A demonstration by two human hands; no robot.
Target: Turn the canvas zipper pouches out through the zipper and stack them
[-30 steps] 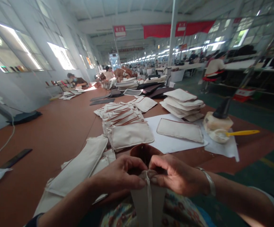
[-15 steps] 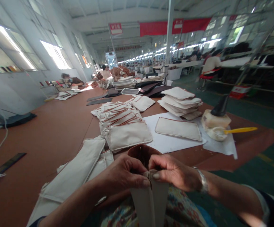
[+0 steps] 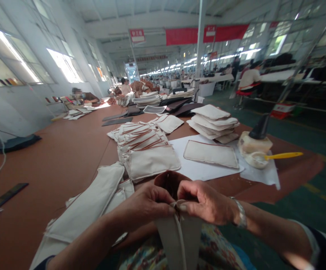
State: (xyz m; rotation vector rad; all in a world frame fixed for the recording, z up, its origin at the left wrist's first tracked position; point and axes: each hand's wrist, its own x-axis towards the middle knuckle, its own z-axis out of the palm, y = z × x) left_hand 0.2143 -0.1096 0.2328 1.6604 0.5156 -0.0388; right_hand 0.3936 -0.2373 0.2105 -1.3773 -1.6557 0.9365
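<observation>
Low in the centre, a long cream fabric piece (image 3: 176, 243) with a raised seam down its middle hangs over a flowered cloth (image 3: 217, 245). Its top edge is pinched between the thumb and fingers of my left hand (image 3: 157, 202). Close beside it, my right hand (image 3: 203, 202), with a bracelet at the wrist, pinches the same top edge on the other side. A brown part (image 3: 170, 180) curves up behind both hands. Just beyond lie a pile of cream pieces with brown edges (image 3: 151, 161) and a single flat cream piece (image 3: 210, 153) on white paper.
The brown table (image 3: 75, 150) carries long cream panels (image 3: 78, 210) at the left and stacked cream pieces (image 3: 213, 120). At the right are a glue dish (image 3: 257, 160) with a yellow-handled brush (image 3: 285, 155) and a black cone (image 3: 260, 127). People sit farther back.
The top edge of the cream piece is bunched more tightly between my fingertips, and its panels have shifted slightly. Both hands keep their pinch. The view has moved a little.
</observation>
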